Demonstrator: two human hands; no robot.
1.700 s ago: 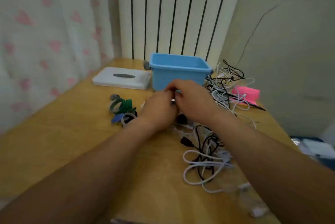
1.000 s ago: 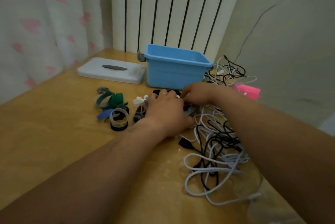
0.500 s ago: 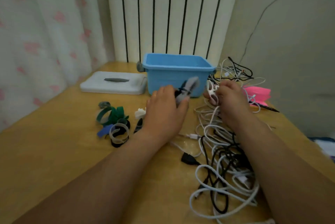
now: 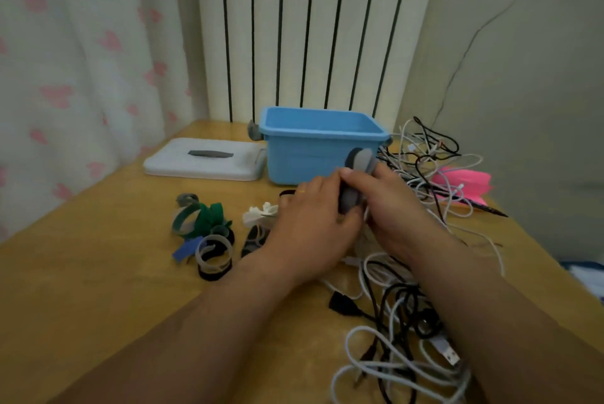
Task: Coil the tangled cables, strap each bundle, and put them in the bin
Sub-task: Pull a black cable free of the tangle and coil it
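Across the yellow wooden table (image 4: 98,273), the tangled black and white cables (image 4: 408,322) sprawl below and right of our fingers, and the open blue plastic bin (image 4: 304,155) stands just beyond our fingertips. Our left hand (image 4: 310,227) and right hand (image 4: 402,211) meet, both sets of fingers curled round the grey fabric strap (image 4: 358,163) poking up between them.

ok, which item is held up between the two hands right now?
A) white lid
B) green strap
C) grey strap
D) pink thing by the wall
C: the grey strap stands up between the left hand and right hand, with the fingers of both curled round it, just in front of the blue bin.
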